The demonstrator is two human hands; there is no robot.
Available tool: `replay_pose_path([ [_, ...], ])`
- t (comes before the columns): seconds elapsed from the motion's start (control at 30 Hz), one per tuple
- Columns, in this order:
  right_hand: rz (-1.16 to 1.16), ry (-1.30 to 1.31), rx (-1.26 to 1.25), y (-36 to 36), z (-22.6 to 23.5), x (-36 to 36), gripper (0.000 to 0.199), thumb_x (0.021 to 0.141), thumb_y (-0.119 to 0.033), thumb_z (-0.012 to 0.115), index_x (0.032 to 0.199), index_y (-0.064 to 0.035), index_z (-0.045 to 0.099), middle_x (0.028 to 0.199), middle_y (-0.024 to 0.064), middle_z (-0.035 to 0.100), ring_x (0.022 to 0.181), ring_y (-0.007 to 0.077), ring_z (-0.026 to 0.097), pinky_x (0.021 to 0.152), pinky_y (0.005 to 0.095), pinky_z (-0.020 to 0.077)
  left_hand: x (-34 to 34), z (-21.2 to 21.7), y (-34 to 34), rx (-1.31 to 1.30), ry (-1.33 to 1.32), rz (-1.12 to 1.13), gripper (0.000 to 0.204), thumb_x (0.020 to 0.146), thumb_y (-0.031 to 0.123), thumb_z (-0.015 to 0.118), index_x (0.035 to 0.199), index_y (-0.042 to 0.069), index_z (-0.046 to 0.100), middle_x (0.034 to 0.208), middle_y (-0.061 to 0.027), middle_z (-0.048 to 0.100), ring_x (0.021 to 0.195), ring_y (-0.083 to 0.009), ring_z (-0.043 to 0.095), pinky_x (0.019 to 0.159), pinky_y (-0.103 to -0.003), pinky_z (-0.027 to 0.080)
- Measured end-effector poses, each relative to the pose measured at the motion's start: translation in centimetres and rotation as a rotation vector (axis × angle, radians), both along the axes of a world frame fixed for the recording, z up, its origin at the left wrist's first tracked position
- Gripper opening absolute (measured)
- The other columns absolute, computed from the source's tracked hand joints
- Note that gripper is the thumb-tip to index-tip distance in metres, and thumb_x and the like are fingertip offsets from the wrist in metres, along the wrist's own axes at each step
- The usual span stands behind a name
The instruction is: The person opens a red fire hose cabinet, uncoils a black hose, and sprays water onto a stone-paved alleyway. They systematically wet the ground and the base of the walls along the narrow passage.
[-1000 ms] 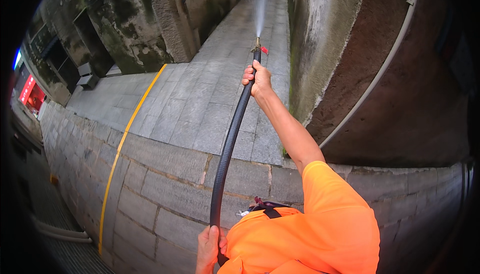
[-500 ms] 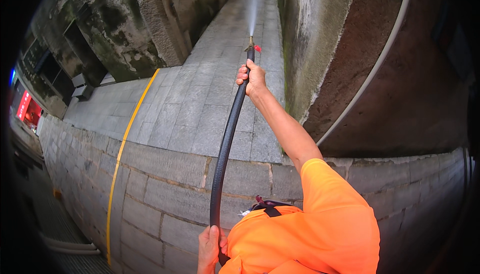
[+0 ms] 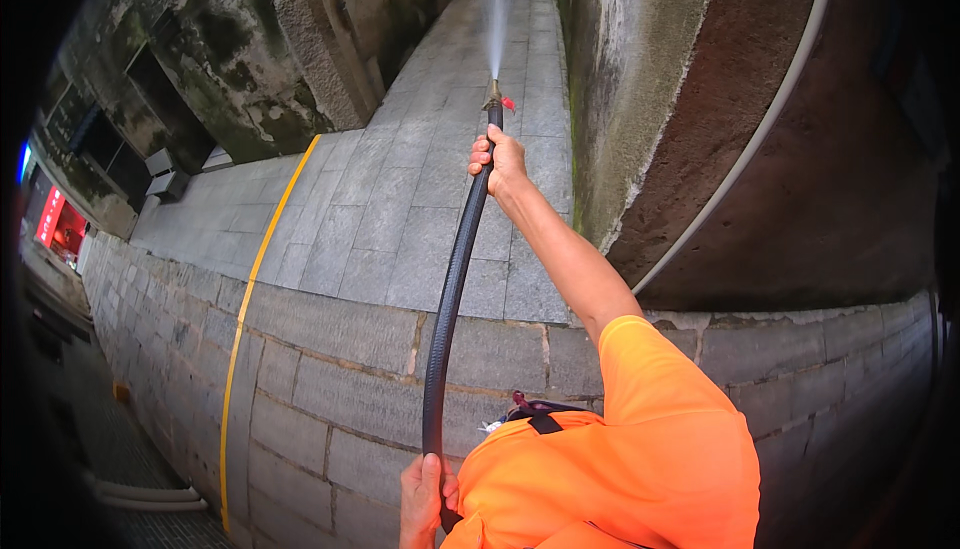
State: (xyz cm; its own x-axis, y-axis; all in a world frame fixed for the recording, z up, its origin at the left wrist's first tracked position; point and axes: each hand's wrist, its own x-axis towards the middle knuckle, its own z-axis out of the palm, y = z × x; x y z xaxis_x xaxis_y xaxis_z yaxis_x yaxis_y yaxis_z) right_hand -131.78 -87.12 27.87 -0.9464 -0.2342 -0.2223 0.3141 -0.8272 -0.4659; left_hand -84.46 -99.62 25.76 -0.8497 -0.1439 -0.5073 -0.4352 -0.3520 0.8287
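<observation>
A long black ribbed rubber hose [image 3: 452, 279] runs between both hands. The right hand [image 3: 500, 161] is closed around it just below the brass nozzle [image 3: 493, 97], which sprays water over grey paving slabs [image 3: 400, 219]; the left hand [image 3: 425, 494] wraps its lower end beside the orange shirt [image 3: 620, 459].

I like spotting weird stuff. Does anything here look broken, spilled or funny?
Nothing looks broken. The right hand grips the black hose near its nozzle, the left hand holds it lower, and the water spray shoots straight over the stone pavement. The only untidy thing is dark staining on the walls.
</observation>
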Motion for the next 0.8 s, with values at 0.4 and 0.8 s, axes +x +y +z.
replay_pose_path([
  [0.4,-0.011,0.060,-0.002,0.4,1.2,0.6,0.024,0.092,-0.029,0.048,0.080,-0.0087,0.043,0.060,-0.0012,0.043,0.042,0.0079,0.037,0.039,0.0264,0.0331,0.2,0.3,0.7,-0.009,0.012,0.022,0.035,0.095,0.034,0.044,0.080,0.003,0.049,0.053,-0.0029,0.045,0.040,-0.0101,0.043,0.037,-0.024,0.034],
  [0.8,-0.004,0.129,-0.073,0.3,3.6,1.4,0.024,0.092,-0.028,0.048,0.080,-0.0078,0.044,0.060,-0.0002,0.044,0.042,0.0086,0.037,0.038,0.0268,0.0333,0.6,0.2,1.0,-0.060,0.036,0.017,0.038,0.095,0.037,0.043,0.081,0.002,0.049,0.051,-0.0035,0.043,0.038,-0.0123,0.042,0.035,-0.026,0.036],
])
